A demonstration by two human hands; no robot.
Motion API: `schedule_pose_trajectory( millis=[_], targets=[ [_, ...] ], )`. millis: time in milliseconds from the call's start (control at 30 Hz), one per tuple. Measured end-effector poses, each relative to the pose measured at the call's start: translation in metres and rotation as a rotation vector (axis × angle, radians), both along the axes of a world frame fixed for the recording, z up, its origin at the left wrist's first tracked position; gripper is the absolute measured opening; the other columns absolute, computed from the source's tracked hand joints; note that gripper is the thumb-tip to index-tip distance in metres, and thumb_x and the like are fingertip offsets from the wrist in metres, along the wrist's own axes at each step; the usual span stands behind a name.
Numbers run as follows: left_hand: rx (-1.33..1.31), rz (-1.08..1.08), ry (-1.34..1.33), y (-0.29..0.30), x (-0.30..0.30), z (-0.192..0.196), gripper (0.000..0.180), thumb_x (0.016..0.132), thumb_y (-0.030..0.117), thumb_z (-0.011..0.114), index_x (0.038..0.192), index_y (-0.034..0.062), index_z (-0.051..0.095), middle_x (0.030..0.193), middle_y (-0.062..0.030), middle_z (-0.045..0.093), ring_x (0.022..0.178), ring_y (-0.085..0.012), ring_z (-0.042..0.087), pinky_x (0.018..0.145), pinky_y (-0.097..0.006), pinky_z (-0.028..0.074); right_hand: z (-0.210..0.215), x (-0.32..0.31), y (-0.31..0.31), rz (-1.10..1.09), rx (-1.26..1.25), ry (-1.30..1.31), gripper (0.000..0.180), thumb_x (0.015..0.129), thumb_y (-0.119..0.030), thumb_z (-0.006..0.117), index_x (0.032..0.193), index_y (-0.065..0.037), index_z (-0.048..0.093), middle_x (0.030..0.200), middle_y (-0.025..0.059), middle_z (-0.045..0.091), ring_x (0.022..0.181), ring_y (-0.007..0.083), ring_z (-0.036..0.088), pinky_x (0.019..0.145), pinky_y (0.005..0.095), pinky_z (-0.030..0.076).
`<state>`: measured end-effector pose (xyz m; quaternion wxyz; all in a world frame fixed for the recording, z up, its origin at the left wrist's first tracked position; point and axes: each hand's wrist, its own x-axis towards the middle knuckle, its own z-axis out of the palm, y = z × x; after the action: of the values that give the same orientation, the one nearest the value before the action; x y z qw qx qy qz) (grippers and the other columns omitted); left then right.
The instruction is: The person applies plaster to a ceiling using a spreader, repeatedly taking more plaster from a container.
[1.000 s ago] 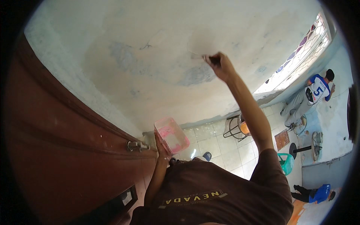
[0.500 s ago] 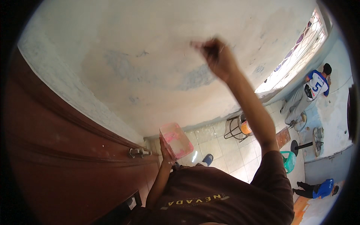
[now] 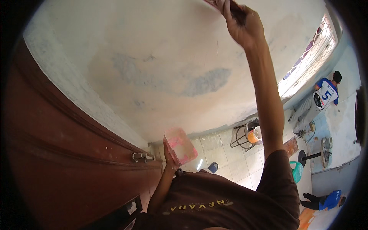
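My right hand (image 3: 239, 23) is raised high against the patchy plastered wall (image 3: 161, 76), fingers closed on a small flat tool (image 3: 214, 3) that runs out of the picture at the top edge. My left hand (image 3: 171, 161) is held low near my chest, gripping a translucent pink plastic tub (image 3: 180, 146) from below. The tub is tilted and shows pinkish paste inside. Grey-blue patches mark the wall between the two hands.
A dark red-brown door (image 3: 57, 153) with a metal latch (image 3: 142, 157) fills the left. On the tiled floor stand a metal stool holding an orange bucket (image 3: 251, 135) and a green stool (image 3: 297, 170). One person (image 3: 326, 94) works by the barred window (image 3: 310, 57); another person (image 3: 329, 201) crouches lower right.
My right hand has swept upward along the wall, from mid-wall to the top edge of the picture. The pink tub in my left hand has stayed near my chest.
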<state>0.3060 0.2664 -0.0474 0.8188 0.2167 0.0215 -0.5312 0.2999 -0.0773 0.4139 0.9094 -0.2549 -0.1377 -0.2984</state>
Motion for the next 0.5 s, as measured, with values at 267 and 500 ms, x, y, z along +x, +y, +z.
schedule_pose_trajectory(
  millis=[267,500],
  targets=[
    [-0.061,0.019,0.024,-0.003,0.009,-0.014,0.077,0.099,0.072,0.04,0.155,0.0186,0.04,0.149,-0.0085,0.052,0.134,-0.0326,0.053,0.107,-0.058,0.048,-0.194,-0.011,0.057,-0.214,0.132,0.741,0.021,0.103,-0.002,0.035,0.106,0.012,0.051,0.117,0.0285,0.057,0.119,0.0452,0.061,0.106,0.0413,0.058],
    [-0.088,0.043,0.024,-0.016,0.014,-0.022,0.079,0.095,0.074,0.048,0.15,0.0174,0.045,0.142,-0.0096,0.054,0.13,-0.0361,0.055,0.102,-0.062,0.05,-0.016,0.012,0.003,0.08,0.119,0.311,0.04,0.105,-0.003,0.029,0.128,0.029,0.038,0.142,0.0358,0.035,0.142,0.0557,0.032,0.106,0.0411,0.06]
  ],
)
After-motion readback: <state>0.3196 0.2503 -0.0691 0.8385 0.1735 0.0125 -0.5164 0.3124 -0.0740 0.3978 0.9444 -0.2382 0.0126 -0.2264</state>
